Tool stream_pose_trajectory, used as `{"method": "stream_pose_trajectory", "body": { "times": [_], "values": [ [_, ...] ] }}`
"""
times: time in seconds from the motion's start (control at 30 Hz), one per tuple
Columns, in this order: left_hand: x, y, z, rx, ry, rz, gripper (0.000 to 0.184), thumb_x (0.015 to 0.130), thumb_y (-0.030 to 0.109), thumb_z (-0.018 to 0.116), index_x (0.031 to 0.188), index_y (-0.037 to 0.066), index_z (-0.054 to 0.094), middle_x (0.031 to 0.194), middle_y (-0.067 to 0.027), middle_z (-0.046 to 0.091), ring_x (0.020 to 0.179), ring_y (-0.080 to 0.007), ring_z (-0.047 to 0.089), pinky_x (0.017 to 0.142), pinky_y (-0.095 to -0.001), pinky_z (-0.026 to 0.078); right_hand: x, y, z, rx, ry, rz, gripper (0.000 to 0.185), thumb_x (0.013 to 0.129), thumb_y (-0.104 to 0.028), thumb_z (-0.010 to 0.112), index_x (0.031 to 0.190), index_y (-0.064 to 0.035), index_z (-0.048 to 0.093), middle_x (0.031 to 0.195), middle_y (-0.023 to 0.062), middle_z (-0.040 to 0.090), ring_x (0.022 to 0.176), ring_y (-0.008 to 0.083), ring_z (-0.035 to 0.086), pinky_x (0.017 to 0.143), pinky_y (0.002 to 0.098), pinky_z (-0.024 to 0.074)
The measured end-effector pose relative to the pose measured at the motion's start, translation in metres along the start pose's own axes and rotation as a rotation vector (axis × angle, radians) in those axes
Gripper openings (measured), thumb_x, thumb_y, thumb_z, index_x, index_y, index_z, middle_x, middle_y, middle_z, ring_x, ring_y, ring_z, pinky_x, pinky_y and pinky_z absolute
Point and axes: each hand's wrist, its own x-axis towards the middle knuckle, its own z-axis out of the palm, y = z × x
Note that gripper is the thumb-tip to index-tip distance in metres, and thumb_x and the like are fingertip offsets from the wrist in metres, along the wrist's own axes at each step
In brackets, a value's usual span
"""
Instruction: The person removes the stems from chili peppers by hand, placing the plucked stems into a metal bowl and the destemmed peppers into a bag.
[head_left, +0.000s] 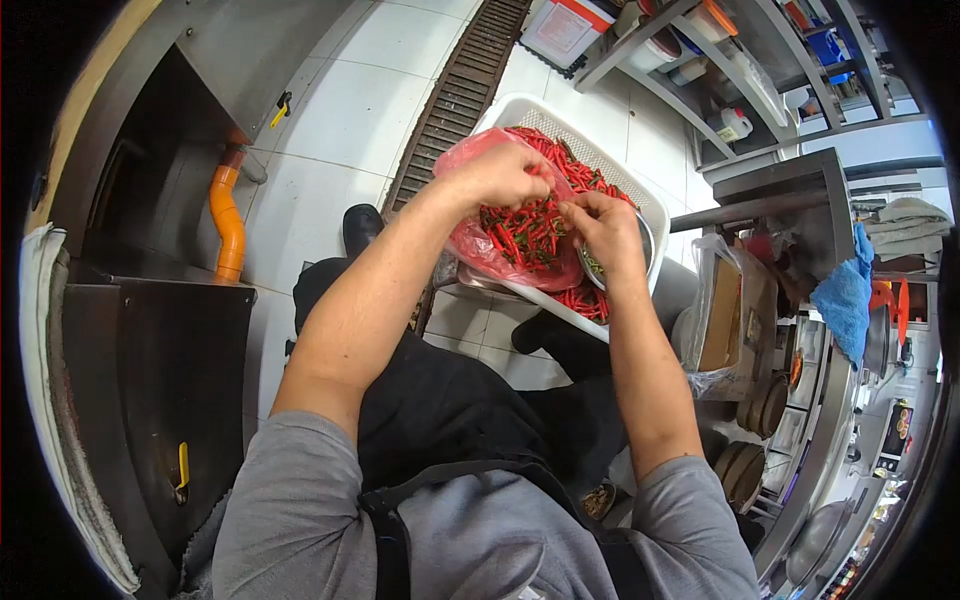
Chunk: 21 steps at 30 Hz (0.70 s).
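Note:
Small red chili peppers [525,235] with green stems fill an open pink plastic bag [465,160]. The bag lies on a white perforated plastic basket [655,205], which holds more red chilies [583,300]. Over the bag, my left hand [510,177] is closed with its fingertips pinched together. Close to its right, my right hand [608,230] also pinches, thumb against fingers, above the bag's right edge. Whatever either hand holds is too small or hidden to make out. Partly behind my right hand sits a metal bowl [648,245] with green bits inside.
A floor drain grate [455,95] runs left of the basket. Steel cabinets and an orange pipe [226,215] stand at left. On the right are an open cardboard box [722,310], a blue cloth [845,295] and steel shelving [740,75]. My shoes flank the basket's near side.

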Motion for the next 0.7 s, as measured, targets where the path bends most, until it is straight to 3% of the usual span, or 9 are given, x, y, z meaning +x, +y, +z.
{"method": "stream_pose_trajectory", "body": {
  "times": [0.1,0.43,0.6,0.7],
  "values": [
    [-0.002,0.000,0.013,0.157,-0.105,0.004,0.014,0.086,0.013,0.066,0.092,0.001,0.064,0.070,-0.0004,0.059,0.056,-0.0069,0.052,0.050,-0.0223,0.040,0.001,-0.008,-0.011,0.124,-0.033,0.027,0.020,0.085,-0.018,0.072,0.084,0.0025,0.070,0.063,0.0045,0.065,0.049,0.0083,0.055,0.046,0.0246,0.0415],
    [0.002,0.002,0.015,-0.197,-0.124,-0.111,0.011,0.091,0.017,0.063,0.091,0.006,0.061,0.068,0.0022,0.054,0.051,-0.0046,0.047,0.041,-0.0199,0.030,-0.012,-0.003,-0.004,0.419,0.117,0.006,0.027,0.088,-0.020,0.070,0.102,0.0029,0.066,0.079,0.0072,0.068,0.056,0.0085,0.059,0.045,0.0215,0.0372],
    [0.001,0.007,0.015,-0.366,-0.057,-0.121,0.011,0.091,0.017,0.062,0.087,0.008,0.058,0.070,0.0006,0.057,0.050,-0.0036,0.048,0.039,-0.0176,0.028,-0.024,-0.008,0.007,0.206,0.101,-0.040,0.026,0.087,-0.022,0.071,0.096,0.0029,0.069,0.072,0.0059,0.068,0.062,0.0106,0.062,0.059,0.0247,0.0486],
    [0.002,0.005,0.018,-0.361,-0.050,-0.116,0.012,0.091,0.017,0.062,0.087,0.008,0.057,0.071,-0.0002,0.058,0.049,-0.0041,0.048,0.037,-0.0175,0.027,-0.019,0.001,0.013,0.192,0.115,-0.085,0.024,0.089,-0.021,0.070,0.102,-0.0005,0.070,0.070,0.0014,0.066,0.059,0.0064,0.059,0.052,0.0213,0.0415]
  ]
}}
